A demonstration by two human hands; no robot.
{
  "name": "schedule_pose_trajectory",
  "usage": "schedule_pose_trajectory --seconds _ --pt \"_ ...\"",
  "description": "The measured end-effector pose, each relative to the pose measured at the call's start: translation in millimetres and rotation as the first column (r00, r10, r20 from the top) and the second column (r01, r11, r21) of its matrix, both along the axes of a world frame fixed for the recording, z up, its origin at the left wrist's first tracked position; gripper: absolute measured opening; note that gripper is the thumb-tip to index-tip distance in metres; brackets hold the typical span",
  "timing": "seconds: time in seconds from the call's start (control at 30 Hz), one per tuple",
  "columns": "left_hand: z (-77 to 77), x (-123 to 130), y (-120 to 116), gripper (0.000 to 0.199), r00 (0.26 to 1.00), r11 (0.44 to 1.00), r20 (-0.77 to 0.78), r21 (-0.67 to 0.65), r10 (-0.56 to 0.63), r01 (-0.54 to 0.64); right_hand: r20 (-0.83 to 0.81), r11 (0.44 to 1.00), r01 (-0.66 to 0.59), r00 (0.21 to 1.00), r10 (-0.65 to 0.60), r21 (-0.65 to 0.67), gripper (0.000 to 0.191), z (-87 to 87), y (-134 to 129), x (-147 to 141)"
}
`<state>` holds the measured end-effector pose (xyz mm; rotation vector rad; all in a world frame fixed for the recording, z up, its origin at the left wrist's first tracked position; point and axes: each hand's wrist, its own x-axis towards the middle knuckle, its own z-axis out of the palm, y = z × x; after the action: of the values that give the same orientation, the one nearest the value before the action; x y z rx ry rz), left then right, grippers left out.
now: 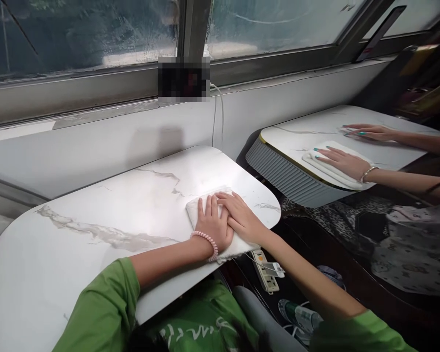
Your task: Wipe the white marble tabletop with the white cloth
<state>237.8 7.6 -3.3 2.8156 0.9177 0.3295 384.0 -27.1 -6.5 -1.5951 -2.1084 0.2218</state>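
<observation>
A folded white towel [240, 248] lies near the right end of a white marble-patterned tabletop [95, 205], its near edge reaching past the table's rim. My left hand [211, 224], with a pink coiled band at the wrist, rests flat on the towel with its fingers stretched forward. Beside it my right hand [244, 217] also presses on the towel, fingers extended. The two hands touch, and the right fingers partly overlap the left hand's thumb side. Parts of the towel are hidden beneath both palms.
At a second marble-patterned table [297, 134] on the right, another person's hands [344, 164] rest on white cloths [315, 161]. Below are a power strip [266, 276] and a plastic bottle [300, 315]. A blurred dark device [184, 79] with a cable [222, 115] stands on the windowsill.
</observation>
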Motion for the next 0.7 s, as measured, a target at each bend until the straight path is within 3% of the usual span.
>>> schedule_pose_trajectory --seconds 0.23,0.53,0.7 --pt "-3.9 8.2 57.0 0.051 0.995 0.997 0.051 0.008 0.082 -0.083 -0.003 1.000 0.005 1.000 -0.005 0.024 0.041 -1.4 60.6 4.9" --pt "2.5 0.8 132.8 0.051 0.956 0.956 -0.017 0.030 0.294 -0.293 -0.048 0.996 -0.073 0.996 0.075 0.051 0.040 -2.2 158.1 -5.7" --pt "3.9 -3.1 170.6 0.050 0.949 0.948 -0.032 0.072 0.314 -0.311 -0.056 0.995 -0.070 0.996 0.074 0.076 0.039 -4.5 197.4 -10.5"
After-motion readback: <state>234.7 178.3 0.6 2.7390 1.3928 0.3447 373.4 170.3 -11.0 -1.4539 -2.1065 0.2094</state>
